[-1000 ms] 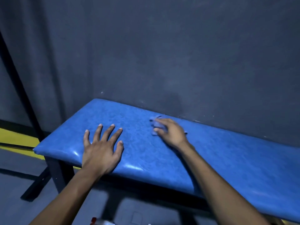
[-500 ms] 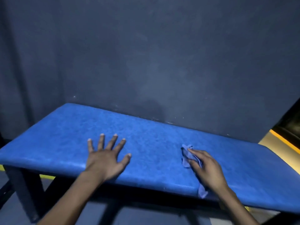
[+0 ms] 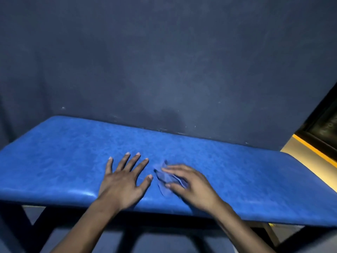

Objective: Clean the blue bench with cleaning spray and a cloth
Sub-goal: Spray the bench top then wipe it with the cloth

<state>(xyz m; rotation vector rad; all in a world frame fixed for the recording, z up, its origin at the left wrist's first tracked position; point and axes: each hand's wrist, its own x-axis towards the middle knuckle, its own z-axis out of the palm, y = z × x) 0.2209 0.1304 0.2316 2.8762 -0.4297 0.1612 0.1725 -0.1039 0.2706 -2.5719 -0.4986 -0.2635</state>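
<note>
Fingers (image 3: 134, 162) of the left hand (image 3: 122, 181) spread wide and straight, palm flat on the table (image 3: 54, 161), gripping nothing. Likely planted there as a prop, to steady the body while leaning over for the wiping. Thumb angled out toward the other hand, tip just short of the cloth (image 3: 166, 179).

Fingers (image 3: 175, 168) of the right hand (image 3: 193, 187) laid over the cloth, nearly straight and a little blurred; thumb tucked along the near side of the cloth. Pressing it flat or lightly pinching it: cannot tell for sure, though a flat press looks more likely. Crumpled blue cloth trapped between palm and padded top, a fold sticking out past the fingertips toward the left hand. Held low and flat like that, probably, to drag the whole rag across the surface and not just an edge.

Both hands close together near the front edge of the table, about the middle of its length. Wiping step judged under way; long stretches of blue top on either side. Spray bottle nowhere in view.

Beyond, a dark wall (image 3: 164, 61) right behind the table, a yellow stripe (image 3: 313, 148) at far right.
</note>
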